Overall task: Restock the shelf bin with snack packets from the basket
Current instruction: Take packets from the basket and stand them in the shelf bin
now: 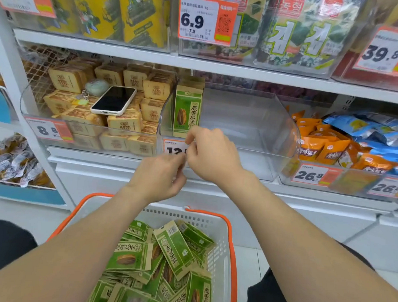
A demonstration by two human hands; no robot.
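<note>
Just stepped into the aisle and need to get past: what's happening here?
A person is restocking. The left hand and right hand meet at the price tag on the clear bin; neither holds a packet. One green packet stands upright at the bin's left side. The basket below holds many more.

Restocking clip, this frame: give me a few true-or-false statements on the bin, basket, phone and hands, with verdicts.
1. The clear bin is packed full. False: only upright green packets stand at its left end.
2. A phone lies on tan packets in the bin beside it. True.
3. The basket holds many loose green packets. True.
4. The right hand holds a packet. False: it and the left hand are at the price tag, neither holding a packet.
5. The basket's handles are blue. False: orange.
</note>
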